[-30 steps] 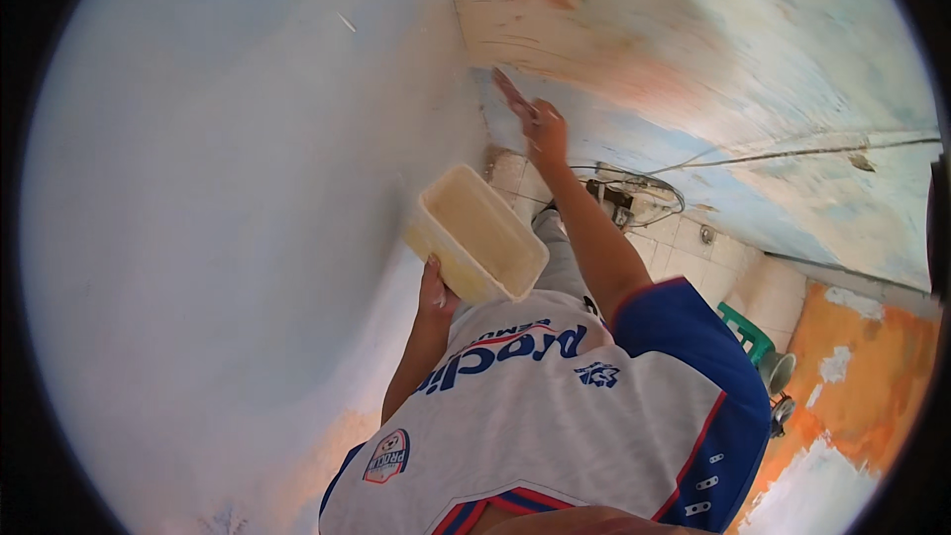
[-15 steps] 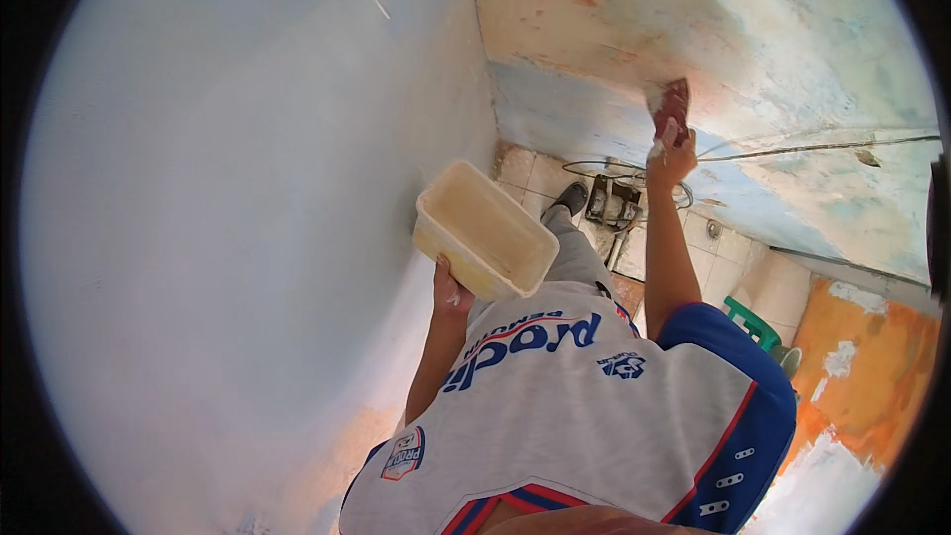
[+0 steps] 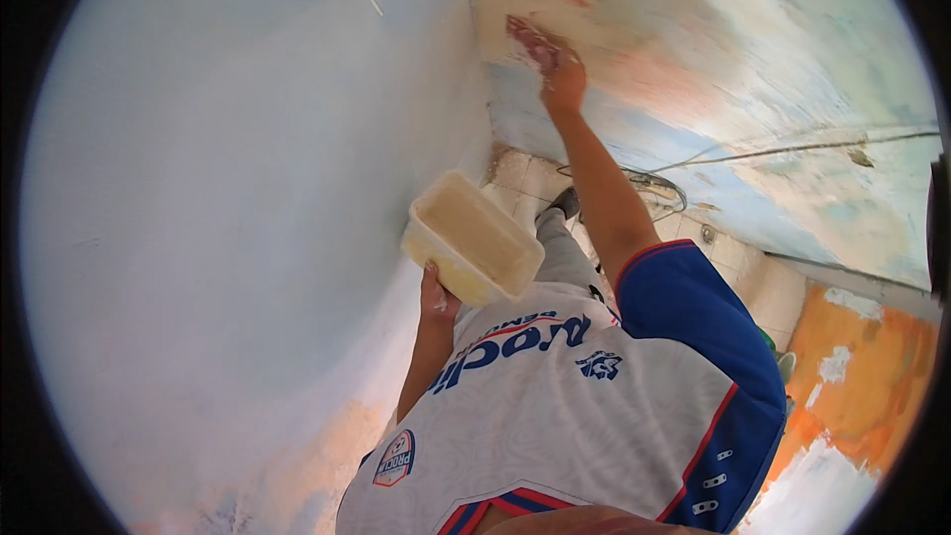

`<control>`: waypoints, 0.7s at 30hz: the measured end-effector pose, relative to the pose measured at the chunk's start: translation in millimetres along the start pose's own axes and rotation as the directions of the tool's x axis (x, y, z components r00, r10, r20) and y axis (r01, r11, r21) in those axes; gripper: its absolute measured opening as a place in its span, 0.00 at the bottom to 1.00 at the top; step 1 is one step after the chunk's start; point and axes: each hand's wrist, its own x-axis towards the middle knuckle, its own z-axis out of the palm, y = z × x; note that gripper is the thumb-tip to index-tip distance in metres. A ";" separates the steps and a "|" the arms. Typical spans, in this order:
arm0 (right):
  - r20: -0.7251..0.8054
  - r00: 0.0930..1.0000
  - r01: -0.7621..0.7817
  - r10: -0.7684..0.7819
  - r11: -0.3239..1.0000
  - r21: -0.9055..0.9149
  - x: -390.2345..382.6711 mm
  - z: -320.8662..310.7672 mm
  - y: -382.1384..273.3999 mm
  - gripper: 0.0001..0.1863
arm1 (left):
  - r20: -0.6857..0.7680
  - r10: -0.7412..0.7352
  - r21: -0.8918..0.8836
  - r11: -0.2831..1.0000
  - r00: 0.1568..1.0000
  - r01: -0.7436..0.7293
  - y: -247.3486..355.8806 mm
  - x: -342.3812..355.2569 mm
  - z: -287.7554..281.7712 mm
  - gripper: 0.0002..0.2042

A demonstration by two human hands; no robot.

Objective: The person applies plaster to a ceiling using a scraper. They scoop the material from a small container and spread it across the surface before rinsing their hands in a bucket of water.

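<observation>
My left hand (image 3: 436,294) grips the lower side of a pale yellow rectangular plastic tub (image 3: 458,270), its thumb against the wall of the tub and its other fingers hidden beneath. A whitish film coats the tub's inside. Raised high, my right hand (image 3: 565,82) is closed around a dark red putty scraper (image 3: 532,41). The scraper lies against the patchy wall (image 3: 634,30) near the corner; its edge is blurred. White smears show on the fingers of both hands.
A smooth pale blue wall (image 3: 218,188) rises close on the left. A thin cable (image 3: 783,151) runs across the right wall and loops down by the tiled floor (image 3: 728,263). An orange, white-patched surface (image 3: 862,376) is at the lower right.
My right hand has swept the scraper up and left along the wall toward the corner, and the scraper has tilted left. The tub in my left hand has shifted slightly left and down.
</observation>
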 end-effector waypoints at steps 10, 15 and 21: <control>-0.061 0.974 -0.205 0.220 0.961 0.186 -61.2 -173.9 88.5 0.12 | 0.108 -0.105 -0.046 0.993 0.989 0.110 -13.0 23.9 12.2 0.31; 0.129 0.992 -0.020 -0.012 0.971 0.240 -55.2 -25.7 68.0 0.19 | 0.023 -0.153 0.055 0.987 0.988 0.151 -11.3 16.4 22.0 0.33; 0.085 0.971 0.234 -0.225 0.966 -0.111 -23.0 6.4 78.0 0.15 | 0.072 -0.125 0.084 0.989 0.989 0.119 1.0 12.7 16.8 0.29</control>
